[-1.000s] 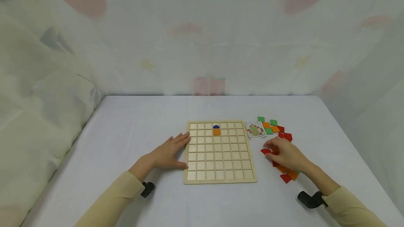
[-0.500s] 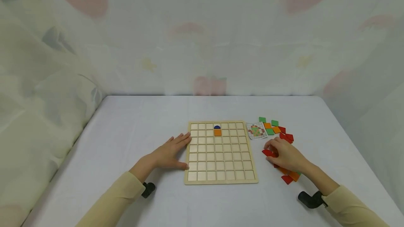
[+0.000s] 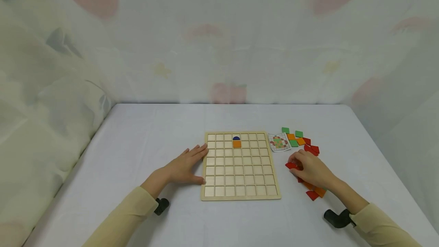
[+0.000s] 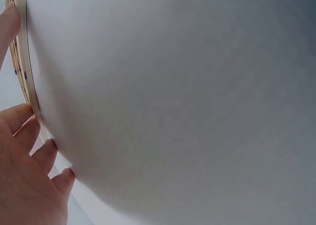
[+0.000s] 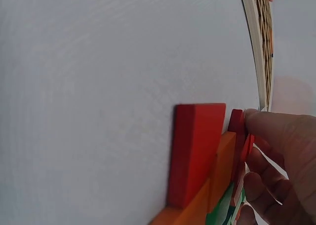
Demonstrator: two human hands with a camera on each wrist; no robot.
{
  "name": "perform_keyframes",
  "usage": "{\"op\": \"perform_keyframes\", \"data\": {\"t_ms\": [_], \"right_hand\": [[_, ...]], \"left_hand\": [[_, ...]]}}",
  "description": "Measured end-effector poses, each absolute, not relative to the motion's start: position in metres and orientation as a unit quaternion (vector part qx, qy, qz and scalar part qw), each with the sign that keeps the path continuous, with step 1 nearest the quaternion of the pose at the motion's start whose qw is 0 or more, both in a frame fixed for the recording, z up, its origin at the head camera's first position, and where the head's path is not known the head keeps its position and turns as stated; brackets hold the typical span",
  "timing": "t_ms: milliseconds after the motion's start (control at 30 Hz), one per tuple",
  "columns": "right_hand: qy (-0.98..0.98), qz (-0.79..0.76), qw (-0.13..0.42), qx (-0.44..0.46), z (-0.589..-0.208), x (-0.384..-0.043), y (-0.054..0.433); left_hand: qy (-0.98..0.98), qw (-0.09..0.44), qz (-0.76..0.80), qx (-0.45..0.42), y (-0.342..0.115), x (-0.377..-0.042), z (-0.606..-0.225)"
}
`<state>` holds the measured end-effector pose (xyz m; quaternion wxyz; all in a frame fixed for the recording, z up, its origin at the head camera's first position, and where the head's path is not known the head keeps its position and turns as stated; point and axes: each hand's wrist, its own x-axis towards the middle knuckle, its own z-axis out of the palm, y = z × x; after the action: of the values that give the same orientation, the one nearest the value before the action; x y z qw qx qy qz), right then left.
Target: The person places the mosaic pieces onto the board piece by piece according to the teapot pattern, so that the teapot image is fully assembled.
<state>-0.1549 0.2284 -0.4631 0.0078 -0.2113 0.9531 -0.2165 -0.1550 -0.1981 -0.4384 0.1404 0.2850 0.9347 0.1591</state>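
Note:
A wooden grid board lies on the table, with a blue half-round piece and an orange square tile in adjoining cells of one column near its far edge. The left hand rests at the board's left side, its spread fingers and thumb touching the frame. Over a pile of loose pieces, the right hand pinches a red curved-edge tile between thumb and fingers. Part of that tile and the pieces under the palm are hidden. In the right wrist view, a red block-like piece lies nearer the camera.
A small pattern card lies beside the board's far right corner. Right of it are scattered green tiles, orange tiles and red tiles. More orange and red pieces lie below the right hand.
The right hand's fingers have drawn slightly together on the red tile, which has shifted a little. The left hand stays at the board, and the board's pieces are unchanged.

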Motion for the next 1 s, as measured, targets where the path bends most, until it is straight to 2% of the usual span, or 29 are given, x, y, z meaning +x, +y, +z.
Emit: {"op": "perform_keyframes", "data": {"t_ms": [333,1000], "right_hand": [[0.947,-0.251,0.013,-0.202,-0.457,-0.155,0.222],[0.931,-0.247,-0.054,-0.264,-0.445,-0.174,0.185]], "left_hand": [[0.934,0.138,0.162,0.287,-0.198,-0.155,-0.438],[0.933,0.139,0.168,0.287,-0.197,-0.154,-0.437]]}}
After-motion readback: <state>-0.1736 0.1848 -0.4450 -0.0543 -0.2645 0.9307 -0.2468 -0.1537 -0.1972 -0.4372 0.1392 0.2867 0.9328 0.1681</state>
